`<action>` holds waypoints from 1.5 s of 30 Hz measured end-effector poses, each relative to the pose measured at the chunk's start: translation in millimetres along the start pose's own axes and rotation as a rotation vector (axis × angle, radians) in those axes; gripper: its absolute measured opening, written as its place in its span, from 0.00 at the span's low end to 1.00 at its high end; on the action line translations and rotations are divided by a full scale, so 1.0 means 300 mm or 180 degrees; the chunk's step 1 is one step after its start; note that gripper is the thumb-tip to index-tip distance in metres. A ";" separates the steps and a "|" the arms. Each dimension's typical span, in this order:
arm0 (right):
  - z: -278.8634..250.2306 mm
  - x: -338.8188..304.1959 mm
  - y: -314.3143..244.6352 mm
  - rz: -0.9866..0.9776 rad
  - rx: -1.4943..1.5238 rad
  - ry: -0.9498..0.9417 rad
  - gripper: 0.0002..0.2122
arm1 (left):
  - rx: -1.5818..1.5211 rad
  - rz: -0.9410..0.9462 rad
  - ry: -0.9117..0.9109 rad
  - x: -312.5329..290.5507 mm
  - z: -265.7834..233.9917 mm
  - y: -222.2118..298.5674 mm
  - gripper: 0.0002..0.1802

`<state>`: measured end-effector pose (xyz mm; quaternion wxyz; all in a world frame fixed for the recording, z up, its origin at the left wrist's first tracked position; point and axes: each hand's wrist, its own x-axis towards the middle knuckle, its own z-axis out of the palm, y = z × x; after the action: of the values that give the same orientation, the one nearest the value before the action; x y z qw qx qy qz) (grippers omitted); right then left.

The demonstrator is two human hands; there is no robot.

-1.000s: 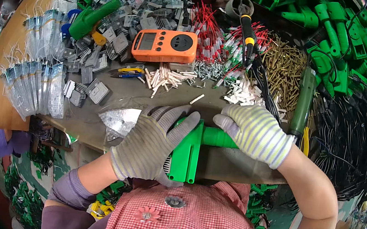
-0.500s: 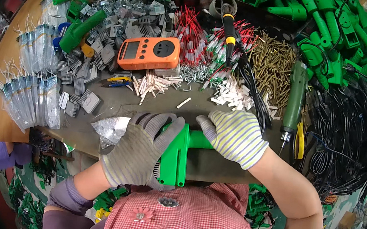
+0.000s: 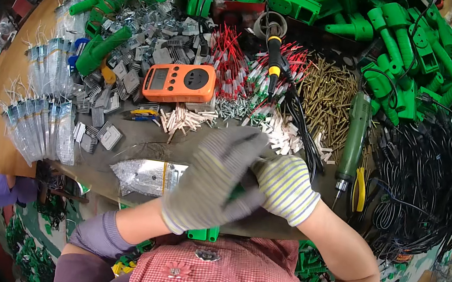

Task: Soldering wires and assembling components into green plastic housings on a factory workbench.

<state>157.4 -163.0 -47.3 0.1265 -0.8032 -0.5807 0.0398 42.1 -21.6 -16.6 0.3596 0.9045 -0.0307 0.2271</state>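
Note:
A green plastic tool housing (image 3: 203,234) lies at the table's front edge, mostly hidden under my hands. My left hand (image 3: 215,182), in a grey striped glove, is over it, its fingers stretched toward my right hand and smeared by motion. My right hand (image 3: 287,189), in a white glove with yellow and purple stripes, is closed at the housing's handle end; the handle itself is hidden. Left of my left hand lies a silvery, flat packet (image 3: 144,177) with a narrow orange band, partly covered by my wrist.
Behind are an orange meter (image 3: 179,83), white sticks (image 3: 183,118), brass screws (image 3: 326,97) and red-wired parts (image 3: 228,56). A green electric screwdriver (image 3: 354,141), yellow-handled pliers (image 3: 360,190) and black cables (image 3: 420,183) lie right. Clear-sleeved parts (image 3: 42,128) stand left; green housings (image 3: 295,4) are heaped behind.
My left hand has swung right and up across the housing toward my right hand, uncovering more of the silvery packet. The housing is now mostly hidden; my right hand has shifted slightly downward.

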 end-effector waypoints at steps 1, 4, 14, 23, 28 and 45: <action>-0.005 -0.004 0.006 -0.0033 0.0401 0.0262 0.13 | -0.0001 0.0009 0.0004 -0.002 -0.021 -0.035 0.37; -0.032 0.045 0.023 -0.0187 0.0418 0.1198 0.08 | 0.0817 -0.0596 -0.0213 0.026 -0.073 -0.169 0.16; 0.071 0.344 0.016 0.0179 -0.0859 0.0639 0.06 | 0.2653 -0.0252 -0.1336 0.082 -0.036 -0.274 0.13; 0.052 0.300 0.053 -0.0581 0.0339 0.0912 0.09 | -0.0148 -0.0654 -0.1117 0.016 -0.230 -0.183 0.13; -0.037 0.238 0.041 0.0025 0.1572 0.0560 0.06 | -0.0023 0.0254 -0.1355 0.000 -0.210 -0.194 0.10; -0.158 0.028 -0.158 0.0938 0.2556 0.0706 0.04 | -0.1178 -0.1184 -0.0239 -0.023 -0.191 -0.020 0.14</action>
<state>126.4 -148.7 10.9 0.4831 -0.7640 -0.3814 0.1934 15.0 20.1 13.1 0.5531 0.8212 0.0818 0.1138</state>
